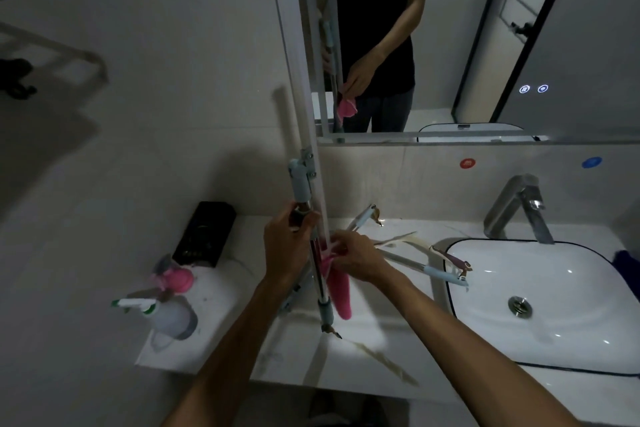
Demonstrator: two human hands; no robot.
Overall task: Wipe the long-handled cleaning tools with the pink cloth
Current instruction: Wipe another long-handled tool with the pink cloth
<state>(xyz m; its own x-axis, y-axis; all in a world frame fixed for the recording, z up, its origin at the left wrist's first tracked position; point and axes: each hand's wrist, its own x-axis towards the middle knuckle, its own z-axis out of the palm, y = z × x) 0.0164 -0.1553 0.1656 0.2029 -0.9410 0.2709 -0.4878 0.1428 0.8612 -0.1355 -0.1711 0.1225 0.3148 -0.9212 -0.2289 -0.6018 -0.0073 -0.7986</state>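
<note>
I hold a long-handled cleaning tool [300, 121] upright over the counter, its white flat head pointing up and its pale blue handle end [326, 314] near the countertop. My left hand [289, 246] grips its metal shaft just below the blue joint. My right hand [356, 258] pinches the pink cloth [338, 291] against the shaft, and the cloth's loose end hangs down beside the shaft. A second long-handled tool [420, 267] lies on the counter behind my right hand, its blue end over the sink rim.
A white sink [568, 354] with a steel faucet [519, 208] fills the right side. At the left stand a spray bottle [166, 317], a pink item [178, 279] and a black box [204, 234]. The mirror [485, 45] behind shows a person's reflection.
</note>
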